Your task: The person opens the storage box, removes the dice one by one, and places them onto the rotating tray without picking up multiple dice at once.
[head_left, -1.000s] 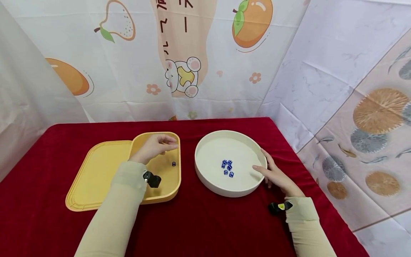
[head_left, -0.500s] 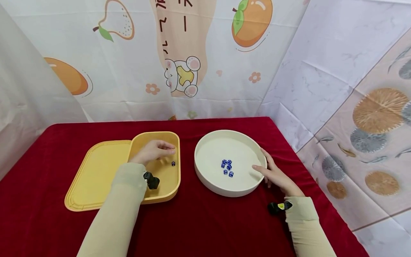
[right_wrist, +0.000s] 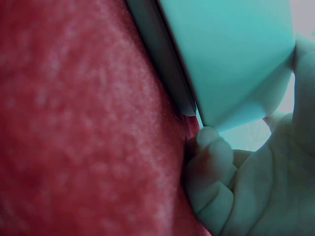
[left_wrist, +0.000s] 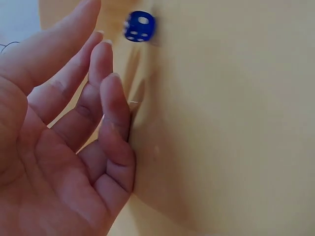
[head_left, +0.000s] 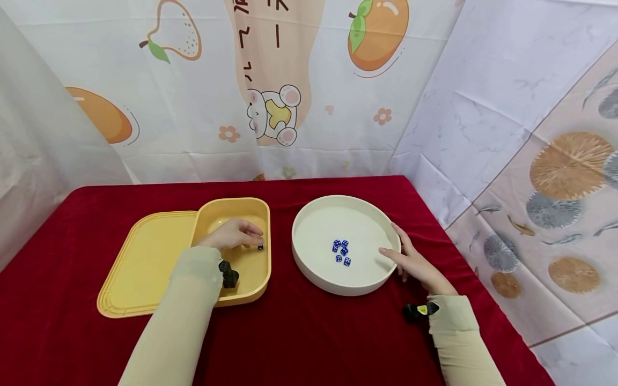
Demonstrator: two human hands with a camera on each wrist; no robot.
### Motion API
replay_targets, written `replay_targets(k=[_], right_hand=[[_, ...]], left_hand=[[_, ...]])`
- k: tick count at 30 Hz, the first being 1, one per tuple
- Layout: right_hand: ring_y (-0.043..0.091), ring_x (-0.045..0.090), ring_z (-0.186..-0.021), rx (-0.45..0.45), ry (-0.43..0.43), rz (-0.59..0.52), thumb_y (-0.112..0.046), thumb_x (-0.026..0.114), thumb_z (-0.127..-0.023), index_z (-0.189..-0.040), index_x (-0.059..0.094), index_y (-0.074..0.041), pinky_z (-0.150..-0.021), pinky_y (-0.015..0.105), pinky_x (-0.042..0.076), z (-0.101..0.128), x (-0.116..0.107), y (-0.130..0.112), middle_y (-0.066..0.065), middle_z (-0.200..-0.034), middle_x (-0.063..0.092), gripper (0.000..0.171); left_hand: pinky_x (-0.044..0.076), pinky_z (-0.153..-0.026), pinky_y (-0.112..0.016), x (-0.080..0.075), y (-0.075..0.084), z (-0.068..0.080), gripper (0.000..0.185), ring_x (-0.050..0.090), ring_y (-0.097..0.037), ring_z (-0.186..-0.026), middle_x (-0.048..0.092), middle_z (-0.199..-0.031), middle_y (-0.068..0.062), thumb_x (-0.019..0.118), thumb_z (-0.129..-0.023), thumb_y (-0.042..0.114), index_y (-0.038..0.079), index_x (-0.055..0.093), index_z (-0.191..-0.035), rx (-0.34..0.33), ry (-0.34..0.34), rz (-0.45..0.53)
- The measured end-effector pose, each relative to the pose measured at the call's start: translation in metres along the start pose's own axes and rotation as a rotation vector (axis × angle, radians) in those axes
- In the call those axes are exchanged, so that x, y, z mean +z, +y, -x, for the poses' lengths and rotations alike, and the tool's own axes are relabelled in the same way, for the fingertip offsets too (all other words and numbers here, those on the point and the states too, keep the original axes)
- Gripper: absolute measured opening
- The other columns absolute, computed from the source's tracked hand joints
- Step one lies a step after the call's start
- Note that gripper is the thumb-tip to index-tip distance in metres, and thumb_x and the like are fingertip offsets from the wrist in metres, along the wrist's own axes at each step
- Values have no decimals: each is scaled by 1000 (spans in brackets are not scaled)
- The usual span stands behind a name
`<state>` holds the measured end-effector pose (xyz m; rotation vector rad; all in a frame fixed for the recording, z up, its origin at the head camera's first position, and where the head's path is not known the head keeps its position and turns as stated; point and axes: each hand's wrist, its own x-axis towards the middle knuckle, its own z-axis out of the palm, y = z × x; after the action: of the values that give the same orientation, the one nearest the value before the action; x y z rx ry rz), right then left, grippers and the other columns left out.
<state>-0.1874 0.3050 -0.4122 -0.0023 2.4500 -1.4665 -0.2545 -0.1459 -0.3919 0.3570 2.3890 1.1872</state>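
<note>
My left hand (head_left: 233, 233) reaches into a yellow rectangular box (head_left: 248, 273), its fingers loosely bent. A single blue die (head_left: 260, 247) with white dots lies on the box floor, right by the fingertips. In the left wrist view, that die (left_wrist: 140, 26) is beyond the fingertips, with a gap between them, and the palm holds nothing. With its thumb over the rim and fingers outside, my right hand (head_left: 416, 264) grips a round cream tray (head_left: 338, 214). Several blue dice (head_left: 344, 251) are clustered in the tray. In the right wrist view, fingers (right_wrist: 209, 162) press near the tray's base.
A flat yellow lid (head_left: 145, 257) lies left of the box, whose left side meets it. Red cloth (head_left: 309, 332) covers the table. Printed curtains (head_left: 193, 118) hang behind the table and along its right side.
My left hand has come down and toward me inside the box, closing in on the single die. My right hand, the tray and its dice stay put.
</note>
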Motion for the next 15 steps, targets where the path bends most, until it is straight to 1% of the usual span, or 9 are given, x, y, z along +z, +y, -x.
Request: replay_targets(k=[4, 8, 10, 15], right_hand=[[16, 47, -53, 4, -1, 0, -38, 63, -95, -159, -2, -31, -47, 31, 44, 0, 0, 0, 3, -63, 47, 91], [16, 47, -53, 7, 0, -4, -39, 63, -95, -159, -1, -33, -47, 31, 45, -1, 0, 1, 4, -64, 48, 91], [15, 48, -53, 12, 4, -7, -40, 63, -95, -159, 0, -35, -47, 31, 45, -1, 1, 1, 4, -65, 48, 90], [15, 47, -54, 5, 1, -1, -40, 63, -95, -159, -1, -33, -47, 31, 45, -1, 0, 2, 5, -65, 48, 91]], left_hand=[[47, -80, -28, 3, -3, -1, 39, 58, -17, -96, 70, -114, -12, 75, -88, 23, -1, 67, -118, -10, 5, -17], [46, -83, -29, 6, -6, -2, 38, 59, -19, -101, 69, -113, -11, 78, -85, 22, 1, 68, -115, -29, 8, -32], [47, -85, -30, 7, -8, -3, 38, 60, -20, -102, 69, -112, -11, 78, -85, 22, 1, 68, -115, -32, 8, -34], [45, -86, -29, 7, -9, -4, 32, 59, -19, -102, 71, -110, -10, 77, -86, 20, 2, 71, -112, -29, 11, -46]])
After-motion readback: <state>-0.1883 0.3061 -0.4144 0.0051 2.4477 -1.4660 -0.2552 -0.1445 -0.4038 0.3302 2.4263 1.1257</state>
